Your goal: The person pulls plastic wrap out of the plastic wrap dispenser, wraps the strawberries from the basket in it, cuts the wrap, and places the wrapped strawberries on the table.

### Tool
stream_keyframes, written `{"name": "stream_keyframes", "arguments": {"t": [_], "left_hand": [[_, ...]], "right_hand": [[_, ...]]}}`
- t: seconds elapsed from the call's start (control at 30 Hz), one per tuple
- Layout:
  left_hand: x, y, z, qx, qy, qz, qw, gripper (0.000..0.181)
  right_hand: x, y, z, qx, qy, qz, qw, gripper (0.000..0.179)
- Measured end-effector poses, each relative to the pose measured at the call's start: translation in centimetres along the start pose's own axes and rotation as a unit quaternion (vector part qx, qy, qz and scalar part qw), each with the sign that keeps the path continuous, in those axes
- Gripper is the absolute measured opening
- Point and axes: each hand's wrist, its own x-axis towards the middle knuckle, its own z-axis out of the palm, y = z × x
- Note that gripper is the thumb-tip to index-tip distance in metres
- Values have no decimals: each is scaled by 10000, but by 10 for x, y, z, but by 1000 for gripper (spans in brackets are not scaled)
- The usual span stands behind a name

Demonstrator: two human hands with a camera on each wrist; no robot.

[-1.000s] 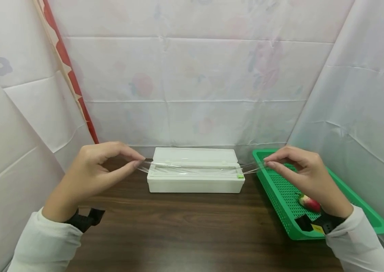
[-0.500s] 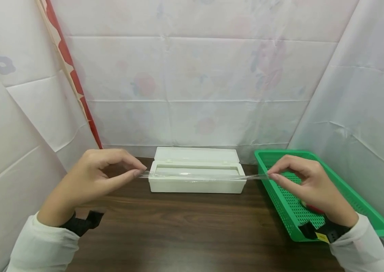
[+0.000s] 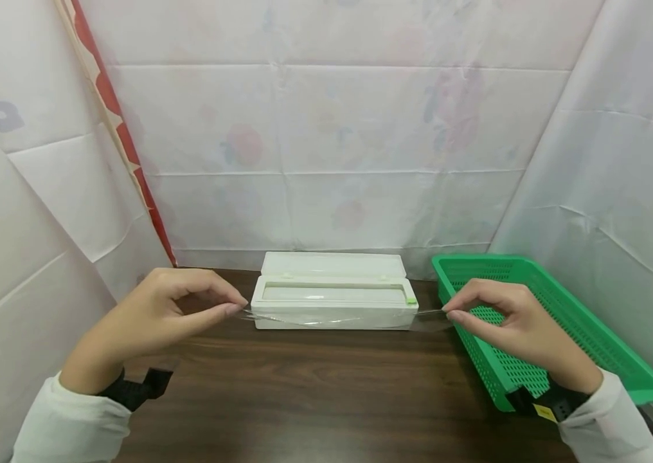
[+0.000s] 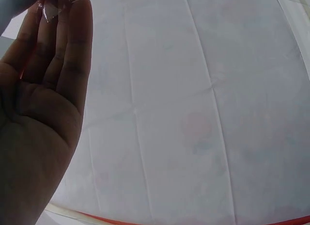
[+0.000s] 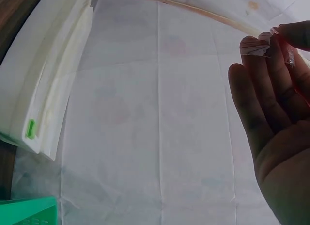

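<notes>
A sheet of clear cling film (image 3: 332,319) stretches between both hands, in front of a white cling film dispenser box (image 3: 332,301) whose lid (image 3: 332,264) stands raised at the back. My left hand (image 3: 164,318) pinches the film's left end between thumb and fingertips. The right hand (image 3: 517,325) pinches the other end, above the left rim of a green basket (image 3: 583,315). In the left wrist view a glint of film (image 4: 50,12) shows by the fingers. Film (image 5: 255,50) also lies across the fingertips in the right wrist view. Whether the film still joins the roll cannot be told.
The dark wooden table (image 3: 326,392) runs in front of the box. White printed cloth (image 3: 332,128) hangs behind and on both sides, with a red strip at left. A small green slider (image 3: 411,301) sits at the box's right end.
Both hands have come down and nearer, bringing the film from above the box to its front face. The strawberry seen earlier in the basket is now hidden behind the right hand.
</notes>
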Motion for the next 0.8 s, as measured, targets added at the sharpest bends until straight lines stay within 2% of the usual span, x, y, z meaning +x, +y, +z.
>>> {"name": "stream_keyframes", "arguments": {"t": [0.23,0.3,0.47,0.7,0.8], "left_hand": [[-1,2,0,-135,-146,-60,9998,38],[0,3,1,-164,-286,-214,9992,34],[-2,4,3,-186,-628,-826,9944,23],[-7,-5,12,-385,-744,-870,9927,23],[-9,-11,19,-334,-881,-958,9909,20]], "right_hand": [[-5,-1,4,-146,-84,164,9997,47],[-5,0,6,-195,-114,138,9997,47],[-7,2,11,-347,-211,205,9990,46],[-11,4,18,-344,-275,282,9986,43],[-13,5,22,-351,-423,475,9974,41]]}}
